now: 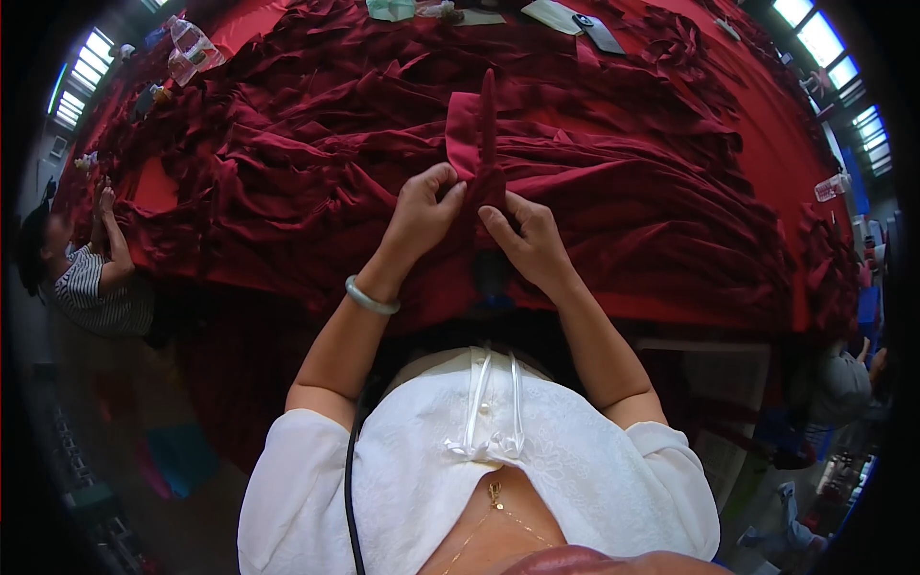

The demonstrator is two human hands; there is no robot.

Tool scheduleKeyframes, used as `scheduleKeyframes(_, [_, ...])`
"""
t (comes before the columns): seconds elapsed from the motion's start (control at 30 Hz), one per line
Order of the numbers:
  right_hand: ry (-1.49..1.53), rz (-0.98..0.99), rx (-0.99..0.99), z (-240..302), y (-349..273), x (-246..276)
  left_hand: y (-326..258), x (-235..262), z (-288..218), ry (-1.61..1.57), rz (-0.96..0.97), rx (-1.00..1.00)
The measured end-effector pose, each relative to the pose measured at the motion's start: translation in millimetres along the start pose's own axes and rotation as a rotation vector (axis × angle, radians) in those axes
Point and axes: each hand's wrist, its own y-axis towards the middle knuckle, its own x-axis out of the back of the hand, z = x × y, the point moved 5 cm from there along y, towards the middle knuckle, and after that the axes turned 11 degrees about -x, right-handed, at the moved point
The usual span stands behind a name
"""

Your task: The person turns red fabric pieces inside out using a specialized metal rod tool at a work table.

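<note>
Pinching a folded dark red cloth strip point(482, 144) with our left hand point(422, 213) and right hand point(530, 244), we judged the heaped red fabric point(316, 163) behind the strip mostly unworked.

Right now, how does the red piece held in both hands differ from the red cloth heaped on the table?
The held red piece is narrow and stands upright, folded with neat edges; the heaped red cloth spreads wide and lies rumpled in many folds. The left hand and right hand pinch the piece at its lower end, while no hand of this person touches the rest of the heap. Both are the same dark red fabric.
</note>
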Motion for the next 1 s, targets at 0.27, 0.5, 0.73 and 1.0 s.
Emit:
scheduleKeyframes(0.27, [-0.434,-0.193,0.051,30,50,22,-5,36,-46,0.241,-0.106,-0.035])
scheduleKeyframes(0.5, [-0.279,-0.243,0.131,20,100,5,98,0,-17,-0.732,0.023,0.258])
scheduleKeyframes(0.73, [-0.151,-0.236,0.194,20,109,17,114,-5,-3,-0.646,-0.141,0.186])
scheduleKeyframes(1.0, [-0.166,-0.172,0.185,12,86,13,95,-16,-4,-0.733,-0.157,0.196])
